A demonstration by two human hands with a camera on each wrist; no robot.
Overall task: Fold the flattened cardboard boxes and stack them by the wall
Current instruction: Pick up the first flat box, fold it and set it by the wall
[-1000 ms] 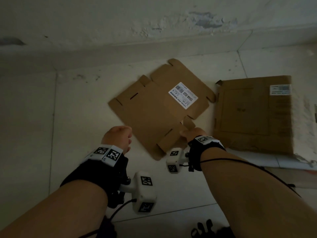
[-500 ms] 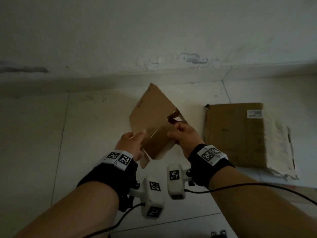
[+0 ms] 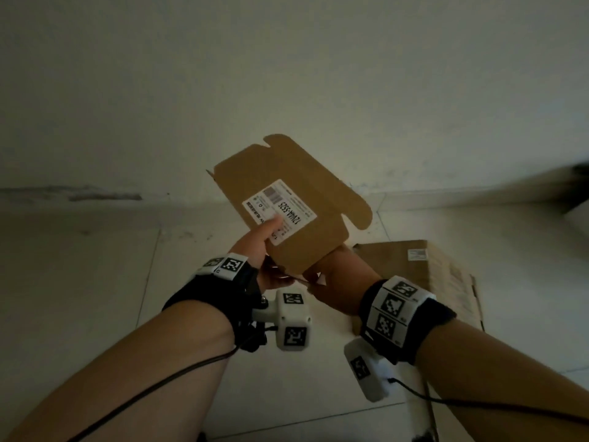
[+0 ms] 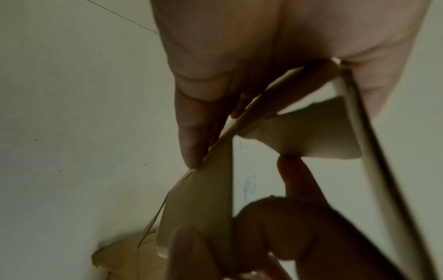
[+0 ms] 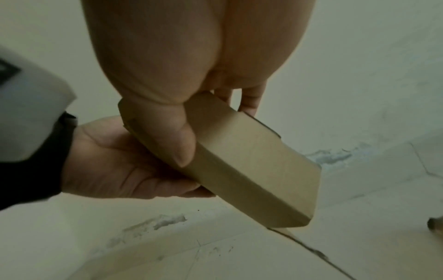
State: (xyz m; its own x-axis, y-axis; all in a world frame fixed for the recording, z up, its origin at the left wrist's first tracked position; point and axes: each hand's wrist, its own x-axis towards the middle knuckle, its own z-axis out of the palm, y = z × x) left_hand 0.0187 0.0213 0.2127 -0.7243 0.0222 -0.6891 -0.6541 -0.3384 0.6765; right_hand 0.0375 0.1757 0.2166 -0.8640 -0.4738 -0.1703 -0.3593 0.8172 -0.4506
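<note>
Brown die-cut cardboard mailer blank (image 3: 288,199) with a white shipping label, held up in the air before the wall.

Left hand (image 3: 258,250) pinches its lower edge, right hand (image 3: 331,279) grips a side panel; a hurried fold may crease off-score or tear a tab. Pale tiled floor (image 3: 79,282), scuffed white wall (image 3: 287,74), second flat brown carton (image 3: 424,275) below.

White label (image 3: 279,212) on held cardboard box (image 3: 296,199) reads "12W44-5523", other print too small
</note>
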